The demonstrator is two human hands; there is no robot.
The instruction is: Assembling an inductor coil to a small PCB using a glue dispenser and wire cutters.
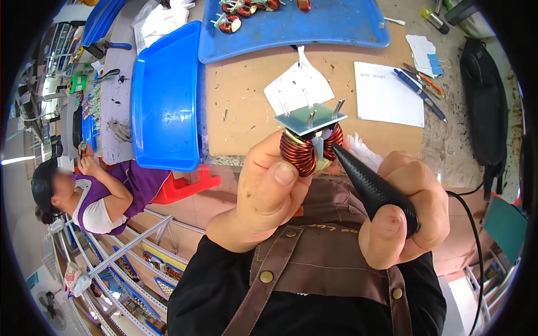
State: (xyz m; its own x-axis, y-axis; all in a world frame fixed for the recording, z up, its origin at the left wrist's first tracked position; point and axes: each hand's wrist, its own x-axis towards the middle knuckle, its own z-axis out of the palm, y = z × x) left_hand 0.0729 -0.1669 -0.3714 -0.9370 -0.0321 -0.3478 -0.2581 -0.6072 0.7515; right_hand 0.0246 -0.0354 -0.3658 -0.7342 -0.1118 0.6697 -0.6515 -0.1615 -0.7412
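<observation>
My left hand (260, 193) pinches a copper-wound toroid coil (299, 154) from below, thumb in front. On top of the coil sits a flat green-grey plate (311, 119), with several metal wire leads standing up from it. My right hand (417, 201) is wrapped round a black, textured, tapered tool (372, 187), thumb along its near side. The tool's narrow tip points up and left and meets or nearly meets the coil's right winding; contact cannot be made out. Behind the plate lies a creased white paper (286, 84) on the brown board.
A blue tray (297, 42) at the back holds several copper coils (228, 23). Left stands a blue bin (165, 106). On the right are a white sheet (386, 103), a blue pen (420, 94) and a black pouch (483, 101). A co-worker (95, 196) sits at left; a black cable (479, 252) hangs at right.
</observation>
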